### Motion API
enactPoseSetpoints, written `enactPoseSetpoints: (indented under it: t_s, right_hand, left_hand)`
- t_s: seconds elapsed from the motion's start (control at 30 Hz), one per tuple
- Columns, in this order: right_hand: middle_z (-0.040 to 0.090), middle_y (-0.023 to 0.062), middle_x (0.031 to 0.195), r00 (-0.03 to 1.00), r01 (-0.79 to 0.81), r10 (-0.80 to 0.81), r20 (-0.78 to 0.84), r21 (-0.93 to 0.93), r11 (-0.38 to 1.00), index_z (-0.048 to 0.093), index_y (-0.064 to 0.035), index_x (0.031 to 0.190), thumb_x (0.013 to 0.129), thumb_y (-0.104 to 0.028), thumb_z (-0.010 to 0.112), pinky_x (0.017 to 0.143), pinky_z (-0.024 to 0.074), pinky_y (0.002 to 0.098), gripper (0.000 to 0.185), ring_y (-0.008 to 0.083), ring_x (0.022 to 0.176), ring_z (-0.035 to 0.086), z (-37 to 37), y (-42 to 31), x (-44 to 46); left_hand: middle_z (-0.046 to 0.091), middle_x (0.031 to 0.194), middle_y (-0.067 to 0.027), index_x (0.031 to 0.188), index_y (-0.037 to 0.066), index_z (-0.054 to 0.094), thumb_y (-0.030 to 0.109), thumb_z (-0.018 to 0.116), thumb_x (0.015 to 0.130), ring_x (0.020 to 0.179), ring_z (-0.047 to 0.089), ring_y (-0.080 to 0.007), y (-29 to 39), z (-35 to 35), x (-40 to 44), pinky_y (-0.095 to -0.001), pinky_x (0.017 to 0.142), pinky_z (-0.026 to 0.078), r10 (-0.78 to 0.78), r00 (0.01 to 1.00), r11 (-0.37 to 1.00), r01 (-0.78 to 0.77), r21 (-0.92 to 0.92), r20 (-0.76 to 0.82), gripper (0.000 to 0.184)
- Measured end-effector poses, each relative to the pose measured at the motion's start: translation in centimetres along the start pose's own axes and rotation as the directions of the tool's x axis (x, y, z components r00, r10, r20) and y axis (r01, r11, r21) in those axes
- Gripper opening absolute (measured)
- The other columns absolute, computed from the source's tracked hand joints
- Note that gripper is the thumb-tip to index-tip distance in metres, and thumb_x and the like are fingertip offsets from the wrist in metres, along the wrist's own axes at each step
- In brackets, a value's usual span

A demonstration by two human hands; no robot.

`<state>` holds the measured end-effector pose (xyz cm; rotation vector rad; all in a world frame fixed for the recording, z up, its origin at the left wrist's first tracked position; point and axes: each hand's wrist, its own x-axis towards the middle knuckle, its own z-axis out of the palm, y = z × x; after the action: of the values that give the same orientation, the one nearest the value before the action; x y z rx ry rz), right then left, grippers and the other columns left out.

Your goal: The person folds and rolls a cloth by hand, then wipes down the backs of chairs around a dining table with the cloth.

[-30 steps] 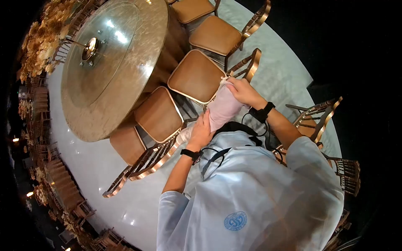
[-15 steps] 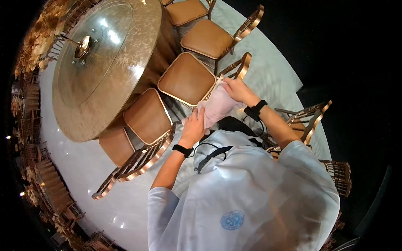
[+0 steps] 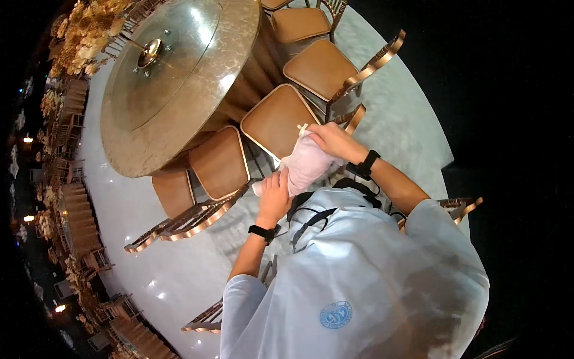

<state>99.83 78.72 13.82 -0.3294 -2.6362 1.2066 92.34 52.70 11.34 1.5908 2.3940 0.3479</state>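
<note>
Your left hand (image 3: 274, 196) and right hand (image 3: 335, 141), fingers bent in a two-handed grip (backs toward you); behind the grip, your left forearm (image 3: 247, 256) and right forearm (image 3: 397, 186) converge from either side.

One head camera looks down; shirt (image 3: 359, 269) near, table (image 3: 185, 119) farther off

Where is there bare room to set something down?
Bare: the table's outer band, between rim and glass disc; the pale floor left of the chair backs. Crowded: among the close-set brown seats and around the pink cloth.
</note>
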Motion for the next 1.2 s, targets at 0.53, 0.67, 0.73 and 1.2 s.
enactPoseSetpoints:
  t_s: [0.53,0.67,0.73,1.2]
  right_hand:
    - [0.064,0.0244,0.079,0.987,0.003,-0.007,-0.163,-0.026,1.0,0.066,-0.0012,0.095,0.087,-0.015,0.06,0.066,0.0492,0.048,0.016,0.0416,0.076,0.064,-6.3,7.6,-1.3]
    - [0.064,0.0236,0.084,0.995,-0.075,0.058,-0.08,-0.228,0.971,0.063,-0.002,0.103,0.087,-0.016,0.06,0.069,0.0499,0.0453,0.021,0.041,0.082,0.063,-5.8,7.6,-1.3]
    - [0.063,0.0224,0.091,0.992,0.013,-0.049,-0.116,-0.292,0.956,0.062,-0.0026,0.107,0.087,-0.019,0.061,0.074,0.0493,0.0444,0.026,0.0399,0.087,0.061,-5.6,6.9,-1.6]
    - [0.068,0.0176,0.08,0.834,0.453,-0.222,0.505,-0.397,0.798,0.067,-0.0027,0.091,0.057,-0.043,0.084,0.072,0.0531,0.0442,0.055,0.0341,0.08,0.067,-0.8,4.3,-1.1]
  left_hand:
    - [0.052,0.122,-0.0147,0.138,0.003,0.039,0.028,0.078,0.071,0.11,0.05,-0.032,5.9,1.7,6.3,-0.0423,0.094,0.039,-0.045,0.992,0.999,0.044,-0.006,-0.116,0.081]
    - [0.055,0.115,-0.0147,0.135,0.003,0.041,0.032,0.077,0.072,0.104,0.054,-0.032,5.2,1.8,5.9,-0.0422,0.089,0.043,-0.078,0.978,0.996,0.085,0.028,-0.195,0.078]
    - [0.059,0.101,-0.0167,0.126,0.0,0.049,0.038,0.074,0.075,0.093,0.058,-0.0339,4.6,2.1,4.9,-0.0416,0.081,0.047,-0.147,0.973,0.989,0.148,-0.008,-0.177,0.069]
    - [0.063,0.087,-0.0137,0.101,0.006,0.058,0.045,0.066,0.081,0.076,0.065,-0.032,3.1,3.1,4.8,-0.0419,0.065,0.053,-0.102,0.979,0.995,0.103,-0.002,-0.174,0.045]
